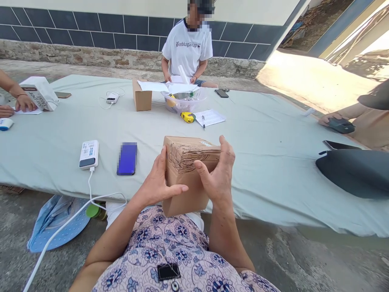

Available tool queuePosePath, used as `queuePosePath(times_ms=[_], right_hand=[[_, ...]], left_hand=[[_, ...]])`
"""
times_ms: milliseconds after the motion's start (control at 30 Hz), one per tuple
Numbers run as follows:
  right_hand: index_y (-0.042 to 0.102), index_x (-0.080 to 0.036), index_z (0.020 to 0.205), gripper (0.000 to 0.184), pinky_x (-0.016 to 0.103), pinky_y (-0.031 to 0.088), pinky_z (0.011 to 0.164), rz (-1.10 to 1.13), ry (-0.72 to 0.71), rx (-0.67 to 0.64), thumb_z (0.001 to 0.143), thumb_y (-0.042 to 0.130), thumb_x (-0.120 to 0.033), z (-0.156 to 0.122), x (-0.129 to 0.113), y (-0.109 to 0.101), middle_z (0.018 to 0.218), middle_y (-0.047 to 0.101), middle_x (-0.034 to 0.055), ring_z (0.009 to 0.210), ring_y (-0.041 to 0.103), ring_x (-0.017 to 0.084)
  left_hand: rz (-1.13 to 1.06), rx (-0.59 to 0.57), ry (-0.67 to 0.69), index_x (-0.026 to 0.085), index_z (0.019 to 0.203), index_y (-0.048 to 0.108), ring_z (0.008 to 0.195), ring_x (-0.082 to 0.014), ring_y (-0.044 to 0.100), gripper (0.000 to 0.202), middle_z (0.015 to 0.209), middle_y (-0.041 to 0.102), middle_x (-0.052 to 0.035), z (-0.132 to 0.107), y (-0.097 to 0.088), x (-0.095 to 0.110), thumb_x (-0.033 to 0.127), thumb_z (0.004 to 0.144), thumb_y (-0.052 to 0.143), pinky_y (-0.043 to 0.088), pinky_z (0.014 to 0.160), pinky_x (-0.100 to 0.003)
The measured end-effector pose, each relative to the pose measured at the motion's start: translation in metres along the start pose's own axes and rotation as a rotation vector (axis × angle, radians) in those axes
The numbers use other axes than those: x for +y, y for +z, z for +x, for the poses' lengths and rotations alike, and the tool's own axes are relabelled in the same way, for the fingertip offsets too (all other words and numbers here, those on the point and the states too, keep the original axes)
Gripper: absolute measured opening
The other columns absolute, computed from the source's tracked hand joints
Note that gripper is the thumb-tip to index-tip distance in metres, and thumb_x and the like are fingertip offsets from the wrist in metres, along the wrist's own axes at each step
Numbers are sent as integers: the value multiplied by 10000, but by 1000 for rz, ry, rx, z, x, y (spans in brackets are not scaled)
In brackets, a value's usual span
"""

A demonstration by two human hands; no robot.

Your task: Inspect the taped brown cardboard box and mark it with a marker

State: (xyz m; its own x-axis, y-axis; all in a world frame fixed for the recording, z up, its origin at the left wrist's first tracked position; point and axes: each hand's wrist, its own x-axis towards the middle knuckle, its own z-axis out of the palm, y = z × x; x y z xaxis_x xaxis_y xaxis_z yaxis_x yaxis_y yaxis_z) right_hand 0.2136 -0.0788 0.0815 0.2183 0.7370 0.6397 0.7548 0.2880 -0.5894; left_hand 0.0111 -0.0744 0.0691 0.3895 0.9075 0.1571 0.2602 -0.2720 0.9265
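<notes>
A brown cardboard box with black scribbles on its near face is held up in front of me, above my lap. My left hand grips its left side, thumb across the front. My right hand clasps the right side, fingers curled over the top edge. Both hands are closed on the box.
A pale green sheet covers the ground. On it lie a white power bank with a cable, a blue phone, another cardboard box, a clear tub, a yellow tape measure and papers. A person sits opposite; other people's hands show at both sides.
</notes>
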Motion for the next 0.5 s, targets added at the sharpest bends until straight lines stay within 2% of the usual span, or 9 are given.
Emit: queuePosePath(times_ms=[233,500], right_hand=[[173,-339,1613,984,710,355,1154,-47,67,-4,832,631,-723,1,0,2,1586,300,157,1520,284,406],[216,-335,1599,975,707,350,1156,-13,99,-8,811,660,-702,3,-2,4,1563,341,149,1498,305,402]], left_hand=[[111,-33,9,294,1658,-153,1600,-406,164,1398,1718,158,-191,-2,1,10,517,715,856,240,1271,-644],[129,-32,38,312,1651,-167,1584,-416,198,1395,1699,184,-187,-2,0,5,508,720,853,269,1256,-649]])
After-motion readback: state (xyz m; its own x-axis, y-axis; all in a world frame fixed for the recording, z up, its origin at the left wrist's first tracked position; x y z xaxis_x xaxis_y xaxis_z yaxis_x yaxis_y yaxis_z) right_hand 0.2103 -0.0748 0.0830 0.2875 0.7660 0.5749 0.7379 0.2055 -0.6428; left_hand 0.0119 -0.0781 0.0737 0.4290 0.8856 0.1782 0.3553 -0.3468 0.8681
